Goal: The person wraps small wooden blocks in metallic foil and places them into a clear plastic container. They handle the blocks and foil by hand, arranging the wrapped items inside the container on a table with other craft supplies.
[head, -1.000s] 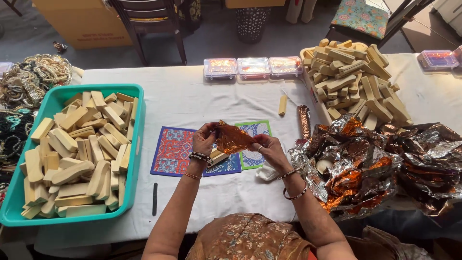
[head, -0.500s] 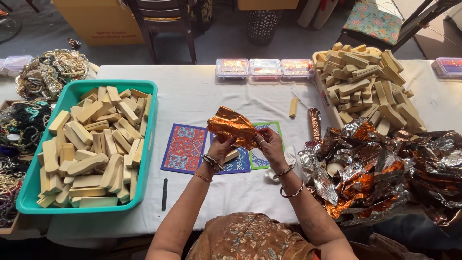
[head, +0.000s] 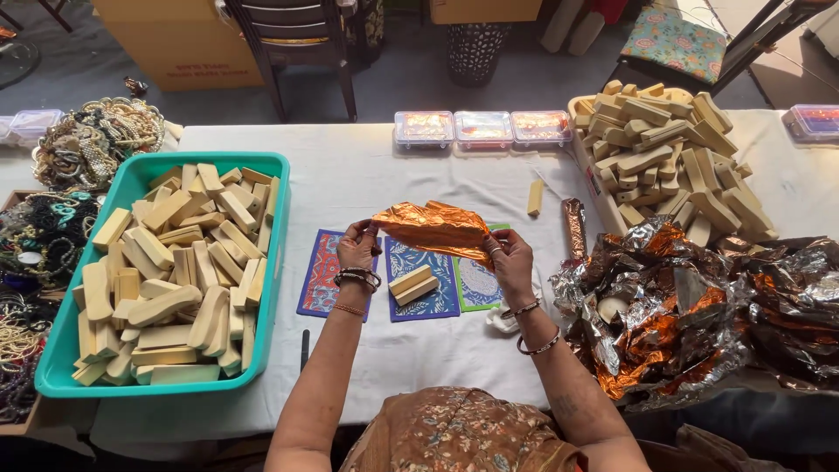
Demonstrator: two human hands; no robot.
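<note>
— What is she holding up there?

— A crinkly sheet of orange foil [head: 434,229]. Her left hand [head: 357,252] pinches one end and her right hand [head: 509,260] pinches the other, fingers closed on it, so the sheet hangs stretched flat above the white table [head: 350,175]. I think she holds it that way to smooth it out.

— And under it?

— Two pale wooden blocks [head: 413,284], side by side on a blue patterned mat [head: 428,262]. They sit right below the foil, close to her hands.

— Where do the blocks come from?

— There is a teal tub [head: 131,188] full of them on her left, and a tall heap of blocks [head: 669,157] on her right — both within easy reach. A big pile of crumpled foil [head: 690,306], silver and orange, lies just beside her right arm.

— Anything further back?

— Three clear plastic boxes [head: 482,128] in a row at the far edge, one loose block [head: 535,197] near them, and a tangle of bead necklaces [head: 52,227] off to the left.
</note>
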